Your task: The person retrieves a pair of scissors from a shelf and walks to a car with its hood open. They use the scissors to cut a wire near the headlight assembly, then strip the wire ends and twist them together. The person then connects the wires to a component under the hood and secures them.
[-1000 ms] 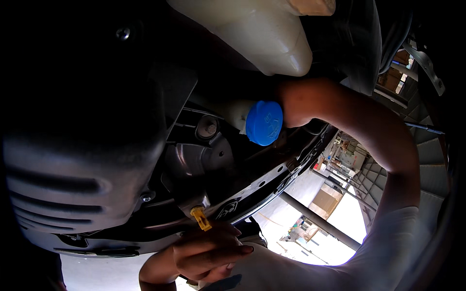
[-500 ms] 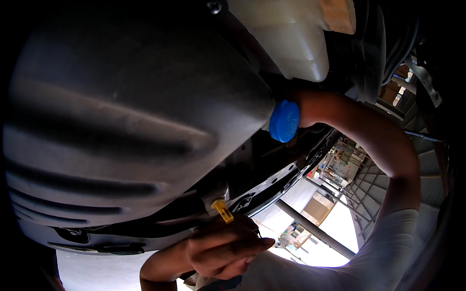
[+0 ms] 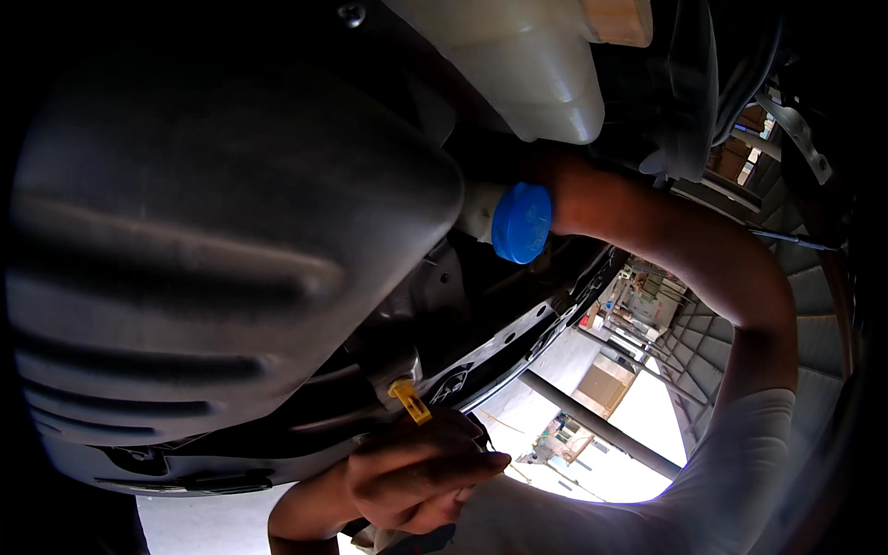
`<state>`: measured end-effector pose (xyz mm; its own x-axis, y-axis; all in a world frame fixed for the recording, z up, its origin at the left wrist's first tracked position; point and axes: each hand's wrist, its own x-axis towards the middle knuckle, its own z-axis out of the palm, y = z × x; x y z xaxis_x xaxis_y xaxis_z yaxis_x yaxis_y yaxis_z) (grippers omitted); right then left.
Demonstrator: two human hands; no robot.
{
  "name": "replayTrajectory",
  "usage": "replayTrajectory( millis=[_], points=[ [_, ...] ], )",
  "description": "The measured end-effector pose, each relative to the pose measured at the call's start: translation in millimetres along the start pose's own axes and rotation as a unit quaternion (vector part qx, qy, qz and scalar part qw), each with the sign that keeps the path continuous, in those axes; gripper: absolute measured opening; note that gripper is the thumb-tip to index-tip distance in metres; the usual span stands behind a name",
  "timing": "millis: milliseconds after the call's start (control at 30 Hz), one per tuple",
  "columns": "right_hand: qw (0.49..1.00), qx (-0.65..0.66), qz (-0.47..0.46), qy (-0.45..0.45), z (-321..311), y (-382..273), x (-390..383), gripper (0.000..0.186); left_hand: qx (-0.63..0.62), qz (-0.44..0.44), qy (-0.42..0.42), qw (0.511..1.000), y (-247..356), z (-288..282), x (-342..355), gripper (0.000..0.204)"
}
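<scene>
My left hand (image 3: 416,476) is at the lower middle, its fingers curled closed. A small dark piece shows at its fingertips, too unclear to name. Just above its knuckles a yellow pull handle (image 3: 410,400), likely a dipstick's, sticks out of a metal part. My right arm (image 3: 698,254), in a light sleeve (image 3: 740,444), bends up from the lower right and reaches in behind a blue round cap (image 3: 523,223). This cap sits on a pale filler neck (image 3: 475,213). Shadow and dark parts hide my right hand and its fingers beyond the cap.
A large dark ribbed plastic cover (image 3: 185,250) fills the left side. Above the arm hangs a translucent whitish tank (image 3: 546,79) with an orange-brown part (image 3: 620,20). A metal bracket (image 3: 800,139) and dark hoses are at the upper right. A perforated metal rail (image 3: 504,333) runs below the cap.
The cover, tank and cap have shifted left in view, and more of the filler neck shows. My left hand stays closed near the yellow handle. My right arm remains reached in.
</scene>
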<state>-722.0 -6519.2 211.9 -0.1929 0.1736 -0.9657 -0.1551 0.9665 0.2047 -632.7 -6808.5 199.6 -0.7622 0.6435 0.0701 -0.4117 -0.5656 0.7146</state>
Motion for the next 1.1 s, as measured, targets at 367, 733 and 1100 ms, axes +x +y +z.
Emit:
replayTrajectory(
  millis=[367,733,1100],
  points=[
    [0.989,0.006,-0.055,-0.135,-17,17,-26,0.035,0.039,-0.049,0.005,0.998,13,1,-2,0.014],
    [0.975,-0.184,-0.056,-0.112,-8,-6,-26,0.030,0.050,-0.002,0.047,0.998,6,9,-1,0.018],
    [0.996,-0.060,-0.060,-0.021,0,3,-32,0.024,0.045,0.014,0.041,0.998,2,3,-3,0.016]
  ],
)
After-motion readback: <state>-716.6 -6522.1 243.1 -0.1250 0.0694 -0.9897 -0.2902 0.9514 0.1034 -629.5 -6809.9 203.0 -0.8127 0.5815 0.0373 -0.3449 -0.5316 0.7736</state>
